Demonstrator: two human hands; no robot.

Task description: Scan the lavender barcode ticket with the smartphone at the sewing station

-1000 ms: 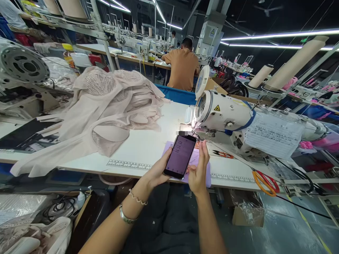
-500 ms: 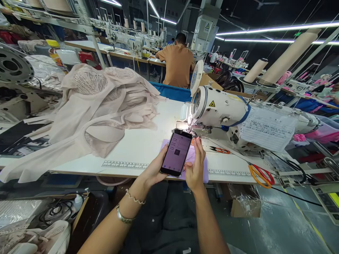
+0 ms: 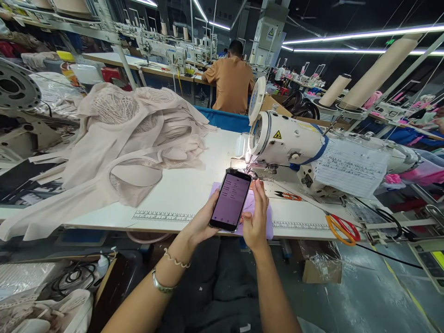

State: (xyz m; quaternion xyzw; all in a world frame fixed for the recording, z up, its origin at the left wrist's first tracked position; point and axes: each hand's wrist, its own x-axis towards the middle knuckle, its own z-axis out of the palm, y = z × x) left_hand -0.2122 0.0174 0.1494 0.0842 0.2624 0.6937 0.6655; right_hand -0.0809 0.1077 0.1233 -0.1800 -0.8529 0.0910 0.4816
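Observation:
My left hand [image 3: 200,225] holds a black smartphone [image 3: 231,200] with a lit purple-tinted screen, tilted up over the near edge of the white sewing table [image 3: 194,185]. My right hand [image 3: 255,218] rests against the phone's right side, fingers stretched up along its edge. Under both hands lies a lilac fabric piece [image 3: 252,210]. Just beyond the phone stands a white sewing machine [image 3: 298,148] with its needle lamp lit.
A heap of beige lace garments [image 3: 132,134] covers the table's left half. Small orange snips [image 3: 288,196] and orange-red scissors [image 3: 342,228] lie to the right. A person in an orange shirt [image 3: 231,83] sits at the table beyond, back turned. Thread cones [image 3: 335,90] stand at right.
The view shifted slightly, the hands and phone now sit a little more to the left. The phone screen content changed. Both hands keep their hold.

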